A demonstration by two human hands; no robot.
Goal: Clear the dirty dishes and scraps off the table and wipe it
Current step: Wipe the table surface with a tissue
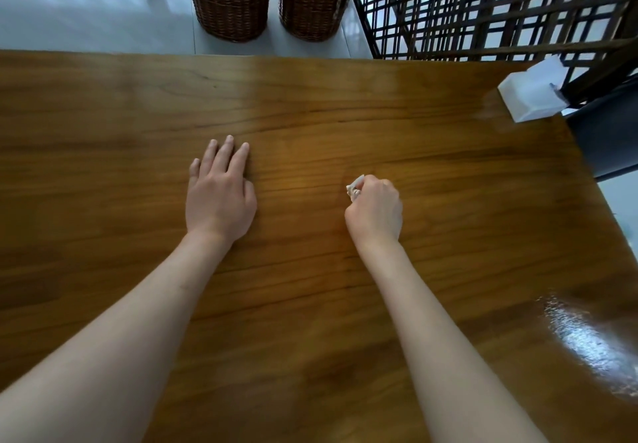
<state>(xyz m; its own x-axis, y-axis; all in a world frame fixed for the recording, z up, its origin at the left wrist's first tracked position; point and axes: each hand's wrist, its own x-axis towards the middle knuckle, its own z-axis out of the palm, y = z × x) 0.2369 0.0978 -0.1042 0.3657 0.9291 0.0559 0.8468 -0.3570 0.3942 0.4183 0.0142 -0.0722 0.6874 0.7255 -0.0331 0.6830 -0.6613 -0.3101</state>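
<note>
Two forearms reach over the table (310, 104); left hand (221, 194) lies flat, right hand (374, 209) clutches a crumpled tissue (355, 188), pointing toward the left hand.

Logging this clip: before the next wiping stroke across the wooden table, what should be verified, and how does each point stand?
1. Right hand grips the crumpled white tissue: ok.
2. Left hand rests flat on the brown wooden table: ok.
3. No dishes or scraps in view: ok.
4. White plastic napkin box off the wiping path, at the far right corner: ok.
5. Tissue touching the wood: cannot tell.
</note>
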